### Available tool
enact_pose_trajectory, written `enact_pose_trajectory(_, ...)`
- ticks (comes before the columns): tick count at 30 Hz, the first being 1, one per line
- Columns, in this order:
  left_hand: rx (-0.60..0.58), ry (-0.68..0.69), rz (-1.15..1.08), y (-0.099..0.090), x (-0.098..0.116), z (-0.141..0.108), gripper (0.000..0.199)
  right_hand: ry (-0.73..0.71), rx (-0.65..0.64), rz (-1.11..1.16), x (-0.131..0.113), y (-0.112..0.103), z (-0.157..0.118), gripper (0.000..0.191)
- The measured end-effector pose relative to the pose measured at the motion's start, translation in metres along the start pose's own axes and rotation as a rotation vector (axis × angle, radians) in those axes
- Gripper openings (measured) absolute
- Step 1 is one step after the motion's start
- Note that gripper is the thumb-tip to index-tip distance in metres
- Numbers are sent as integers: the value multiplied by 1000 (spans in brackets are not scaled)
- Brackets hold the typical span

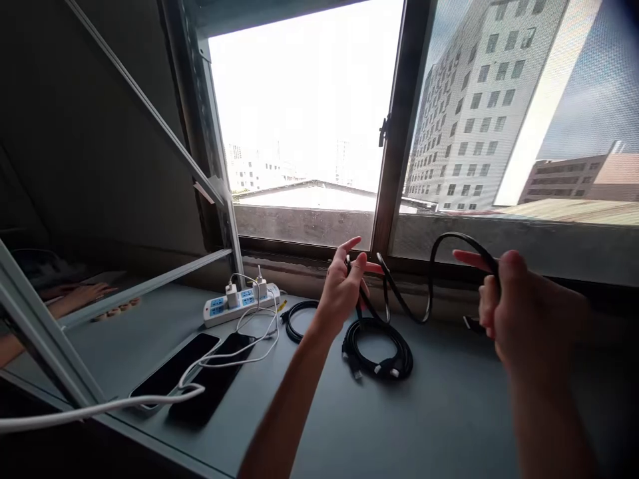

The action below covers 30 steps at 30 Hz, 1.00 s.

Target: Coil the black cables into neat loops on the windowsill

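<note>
A black cable runs in loose bends between my two hands, above the table. My left hand pinches one stretch of it between thumb and fingers, with the index finger pointing out. Over at the right, my right hand is closed round the cable, thumb up and one finger stretched toward the left. A connector end shows just below the right hand. Beneath my left hand lies a coiled black cable with several plugs; a second black coil rests to its left, partly behind my forearm.
A white power strip with chargers stands near the window wall. White charging cords cross two dark phones on the grey table. Metal frame bars rise at the left, and another person's hand is beyond them.
</note>
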<state>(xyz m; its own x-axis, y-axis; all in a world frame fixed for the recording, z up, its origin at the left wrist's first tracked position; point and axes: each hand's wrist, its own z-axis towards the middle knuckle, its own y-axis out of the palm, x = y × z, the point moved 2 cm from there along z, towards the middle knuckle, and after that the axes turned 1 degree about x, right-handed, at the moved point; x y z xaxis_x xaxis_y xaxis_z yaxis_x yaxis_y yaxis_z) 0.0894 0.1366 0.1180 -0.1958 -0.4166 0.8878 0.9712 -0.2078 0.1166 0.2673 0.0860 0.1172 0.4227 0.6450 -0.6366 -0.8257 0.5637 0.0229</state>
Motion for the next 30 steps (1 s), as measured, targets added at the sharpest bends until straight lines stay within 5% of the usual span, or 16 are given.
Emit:
enact_pose_trajectory(3, 30, 37, -38, -4, 0, 1, 48, -32, 51, -158, -8, 0, 0, 56)
enact_pose_trajectory(9, 50, 8, 18, -4, 11, -6, 58, -89, -172, -287, 4, 9, 3, 54)
enact_pose_trajectory(18, -207, -182, -213, 15, 12, -19, 55, -46, -176, -241, 18, 18, 5, 39)
enact_pose_trajectory(24, -251, -212, -78, 19, -1, -13, 53, -102, -101, -235, 7, 17, 1, 33)
enact_pose_trajectory(30, -165, -160, -111, 18, 0, -11, 53, -375, 104, -235, -5, 15, -6, 18)
